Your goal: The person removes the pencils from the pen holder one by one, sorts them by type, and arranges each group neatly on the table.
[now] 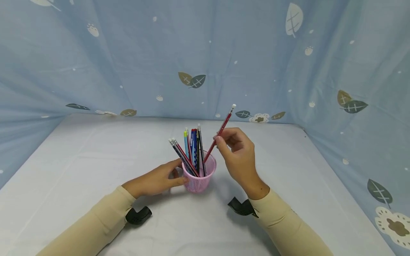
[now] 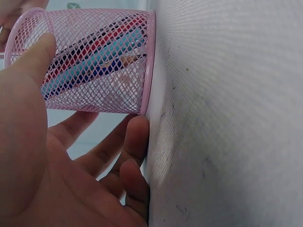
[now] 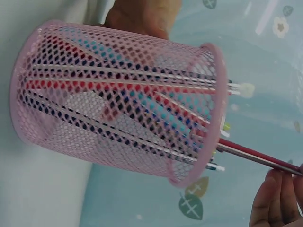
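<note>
Pink mesh cup (image 1: 197, 185) stands upright on the white-covered desk (image 1: 96, 160), between both hands, a loose bunch of pencils (image 1: 192, 145) inside. Left hand (image 1: 160, 179) holds the cup from its left side: thumb (image 2: 40, 59) across the mesh near the rim in the left wrist view, the other fingers spread around the opposite side, lowest ones down by the base and the desk surface. Right hand (image 1: 238, 153) pinches a red pencil (image 1: 225, 122) between thumb and fingers, just right of the cup. That pencil slants, white eraser end up and to the right, lower end past the rim and within the cup mouth; right wrist view shows it crossing the rim too.

Bunch leans several ways. Dark and red pencils with white ends tip left over the rim; light blue one with a yellow end (image 1: 185, 133) sits further back; blue and black ones more upright beside it. Through the mesh, left wrist view: dark blue pencil (image 2: 102, 69) with its sharpened point toward the base, light blue and red ones alongside.

Beige sleeves (image 1: 99, 220) on both arms, a black curved piece (image 1: 138, 216) at each wrist. Blue cloth (image 1: 144, 53) hangs behind and to the sides, printed with leaves (image 1: 196, 81) and flowers (image 1: 259, 118).
</note>
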A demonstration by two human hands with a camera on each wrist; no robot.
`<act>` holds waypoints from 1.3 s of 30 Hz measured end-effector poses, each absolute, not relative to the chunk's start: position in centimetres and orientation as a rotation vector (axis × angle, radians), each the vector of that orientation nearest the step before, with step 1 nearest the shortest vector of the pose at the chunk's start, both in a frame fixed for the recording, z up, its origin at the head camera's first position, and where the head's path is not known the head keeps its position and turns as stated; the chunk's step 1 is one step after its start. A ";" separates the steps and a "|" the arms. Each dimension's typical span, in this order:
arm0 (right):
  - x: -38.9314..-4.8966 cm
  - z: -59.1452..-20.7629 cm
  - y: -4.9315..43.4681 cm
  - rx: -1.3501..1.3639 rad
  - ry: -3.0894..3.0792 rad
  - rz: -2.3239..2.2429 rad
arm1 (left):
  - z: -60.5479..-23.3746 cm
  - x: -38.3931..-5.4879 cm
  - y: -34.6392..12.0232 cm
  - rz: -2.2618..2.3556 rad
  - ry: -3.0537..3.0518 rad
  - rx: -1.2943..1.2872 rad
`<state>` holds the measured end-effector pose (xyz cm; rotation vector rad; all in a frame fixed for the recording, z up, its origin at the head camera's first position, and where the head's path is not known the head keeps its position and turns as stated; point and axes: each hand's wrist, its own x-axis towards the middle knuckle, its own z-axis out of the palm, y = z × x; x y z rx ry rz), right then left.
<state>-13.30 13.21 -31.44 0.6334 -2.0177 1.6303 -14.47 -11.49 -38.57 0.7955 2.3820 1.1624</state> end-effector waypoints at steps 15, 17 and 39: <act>-13.9 -30.4 14.6 0.622 -1.843 1.757 | -38.7 -14.6 -11.5 1.153 2.393 0.794; -14.1 -30.4 14.8 0.617 -1.849 1.755 | -38.7 -14.6 -11.5 1.157 2.390 0.798; -16.2 -31.9 15.7 0.456 -2.134 1.829 | -38.5 -14.5 -11.8 1.182 2.363 0.806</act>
